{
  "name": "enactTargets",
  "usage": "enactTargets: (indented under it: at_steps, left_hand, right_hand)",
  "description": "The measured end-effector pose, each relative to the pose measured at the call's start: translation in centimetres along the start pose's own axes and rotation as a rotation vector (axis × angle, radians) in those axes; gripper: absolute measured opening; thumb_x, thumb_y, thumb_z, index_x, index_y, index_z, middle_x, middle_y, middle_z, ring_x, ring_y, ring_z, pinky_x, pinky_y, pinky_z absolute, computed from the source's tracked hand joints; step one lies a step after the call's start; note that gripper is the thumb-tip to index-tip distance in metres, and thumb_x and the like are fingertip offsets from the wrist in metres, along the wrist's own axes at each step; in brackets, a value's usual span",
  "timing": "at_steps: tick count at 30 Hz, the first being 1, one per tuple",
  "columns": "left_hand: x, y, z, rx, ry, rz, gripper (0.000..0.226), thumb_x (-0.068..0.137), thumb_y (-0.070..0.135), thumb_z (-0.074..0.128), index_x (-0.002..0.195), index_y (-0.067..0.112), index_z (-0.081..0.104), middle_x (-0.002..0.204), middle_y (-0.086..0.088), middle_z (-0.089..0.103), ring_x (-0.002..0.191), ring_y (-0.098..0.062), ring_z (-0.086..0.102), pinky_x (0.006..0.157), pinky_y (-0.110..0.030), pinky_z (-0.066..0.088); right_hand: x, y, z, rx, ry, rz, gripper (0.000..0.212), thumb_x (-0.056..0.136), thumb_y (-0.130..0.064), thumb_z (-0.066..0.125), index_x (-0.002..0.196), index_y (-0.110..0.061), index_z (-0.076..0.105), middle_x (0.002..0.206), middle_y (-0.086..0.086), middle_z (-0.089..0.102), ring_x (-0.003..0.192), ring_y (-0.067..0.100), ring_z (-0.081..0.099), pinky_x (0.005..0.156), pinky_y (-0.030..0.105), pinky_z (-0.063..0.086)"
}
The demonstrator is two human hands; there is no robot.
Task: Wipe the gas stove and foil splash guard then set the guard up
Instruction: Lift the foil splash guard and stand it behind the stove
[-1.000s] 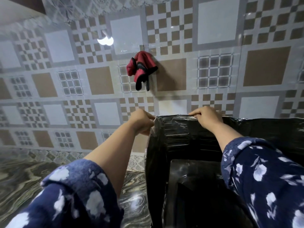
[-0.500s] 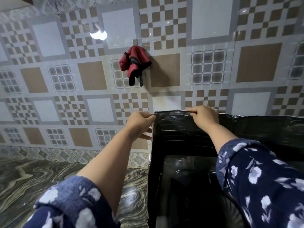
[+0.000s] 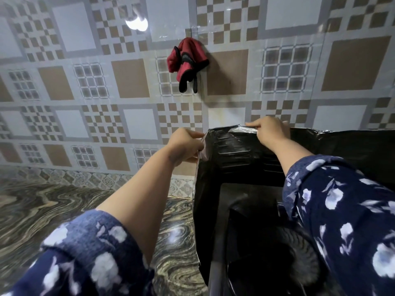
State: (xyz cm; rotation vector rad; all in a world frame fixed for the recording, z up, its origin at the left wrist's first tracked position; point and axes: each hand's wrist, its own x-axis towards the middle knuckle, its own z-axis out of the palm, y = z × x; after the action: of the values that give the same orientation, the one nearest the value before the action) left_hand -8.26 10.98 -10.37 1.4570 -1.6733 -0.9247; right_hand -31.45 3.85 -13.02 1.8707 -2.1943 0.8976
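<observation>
Both arms reach forward and away from the camera toward the tiled wall (image 3: 132, 86), forearms bare, blue flowered sleeves (image 3: 89, 248) pushed up near the elbows. The left hand (image 3: 185, 146) is at the far-left corner of the foil splash guard (image 3: 241, 154), where the back panel meets the left side panel; its fingers are curled together and pinch the upper edge of that corner, thumb side facing right. The right hand (image 3: 270, 131) lies over the top edge of the back panel, a little to the right of the corner, knuckles up, its fingers folded together over the rim and gripping it, with the thumb stretched left along the edge.

The guard stands upright on the marbled countertop (image 3: 42, 210), dark and creased, its back panel close to the wall and its left panel running toward the near side. Inside it, low at the right, a dark stove top (image 3: 252, 221) shows dimly; details there are too dark to tell.

On the wall above the hands hangs a red cloth with black trim (image 3: 188, 63). A lamp's reflection (image 3: 136, 23) glares on a tile at upper left.
</observation>
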Motion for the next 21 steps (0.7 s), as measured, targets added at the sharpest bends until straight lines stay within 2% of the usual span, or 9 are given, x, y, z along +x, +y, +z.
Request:
enactTargets:
  at_steps: [3,7,9,11,16,21]
  left_hand:
    - [-0.3,0.4,0.7,-0.013,-0.023,0.000,0.045,0.089,-0.009,0.051,0.129,0.010,0.057,0.075,-0.001,0.064,0.040,0.001,0.060,0.041,-0.014,0.051]
    - [-0.3,1.0,1.7,-0.044,-0.045,-0.002,0.047,0.089,-0.009,0.051,0.132,0.009,0.054,0.079,-0.004,0.066,0.055,-0.008,0.063,0.046,-0.019,0.056]
    - [-0.5,1.1,2.2,-0.069,-0.057,-0.001,0.045,0.090,-0.006,0.051,0.133,0.010,0.054,0.077,-0.003,0.066,0.058,-0.010,0.064,0.046,-0.019,0.056]
    - [-0.7,1.2,2.5,-0.099,-0.072,0.006,0.043,0.091,-0.002,0.054,0.132,0.011,0.054,0.076,-0.002,0.067,0.059,-0.010,0.064,0.045,-0.018,0.055]
    - [-0.8,1.0,3.2,-0.144,-0.051,0.017,0.040,0.092,0.012,0.059,0.132,0.014,0.056,0.080,0.000,0.068,0.060,-0.008,0.063,0.040,-0.015,0.049]
    - [-1.0,0.3,3.4,-0.066,0.014,0.067,0.042,0.095,0.026,0.054,0.137,0.021,0.051,0.090,0.008,0.063,0.068,-0.004,0.056,0.039,-0.015,0.046]
  right_hand:
    - [0.1,0.9,-0.4,-0.013,0.003,0.042,0.054,0.096,-0.001,0.035,0.114,-0.041,0.066,0.139,0.004,0.055,0.125,0.035,0.047,0.106,0.042,0.030]
    - [-0.5,1.9,-0.6,-0.002,0.030,0.093,0.051,0.097,-0.003,0.037,0.112,-0.041,0.067,0.137,0.005,0.056,0.121,0.034,0.052,0.103,0.040,0.038]
    - [-1.0,2.5,-0.5,0.022,0.045,0.098,0.052,0.097,-0.002,0.036,0.113,-0.040,0.067,0.136,0.004,0.058,0.117,0.034,0.055,0.097,0.036,0.044]
    - [-1.3,2.9,-0.4,0.021,0.054,0.098,0.053,0.097,-0.002,0.034,0.116,-0.039,0.066,0.135,0.003,0.059,0.117,0.033,0.055,0.088,0.031,0.043]
    - [-1.5,2.8,0.1,-0.058,0.061,0.025,0.041,0.098,-0.012,0.044,0.124,-0.040,0.060,0.133,0.004,0.059,0.123,0.031,0.048,0.101,0.041,0.031]
    - [-2.1,2.3,0.8,-0.060,0.049,-0.078,0.045,0.096,-0.014,0.048,0.134,-0.039,0.050,0.130,0.002,0.059,0.125,0.029,0.044,0.108,0.045,0.026]
